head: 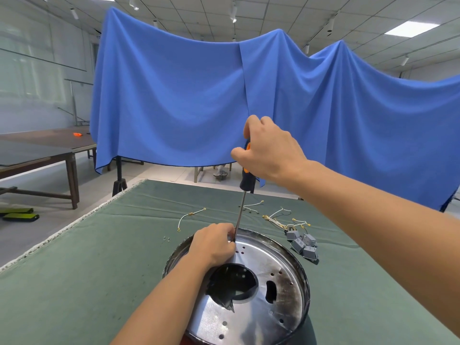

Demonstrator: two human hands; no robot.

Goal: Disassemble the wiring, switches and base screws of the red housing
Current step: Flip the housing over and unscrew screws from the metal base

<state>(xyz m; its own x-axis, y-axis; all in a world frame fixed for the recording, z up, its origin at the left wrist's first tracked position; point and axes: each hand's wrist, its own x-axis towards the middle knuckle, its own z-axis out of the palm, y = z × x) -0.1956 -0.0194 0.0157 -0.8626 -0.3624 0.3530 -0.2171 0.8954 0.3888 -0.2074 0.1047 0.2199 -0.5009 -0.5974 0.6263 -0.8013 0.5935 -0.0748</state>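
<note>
Gripping screwdriver point(245, 185) upright, right hand point(270, 150); left hand point(215, 242) fingers pinching its tip at housing point(293, 260) rim

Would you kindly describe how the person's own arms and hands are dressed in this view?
Both forearms are bare as far as the frame shows: no sleeves visible. The left hand and right hand wear no gloves, and no watch, ring or bracelet shows on either.

Green tablecloth point(74, 270), blue drape point(174, 95), orange-and-black screwdriver point(246, 180).

Probably workshop: worktables point(44, 155), blue backdrop point(174, 95).
</note>
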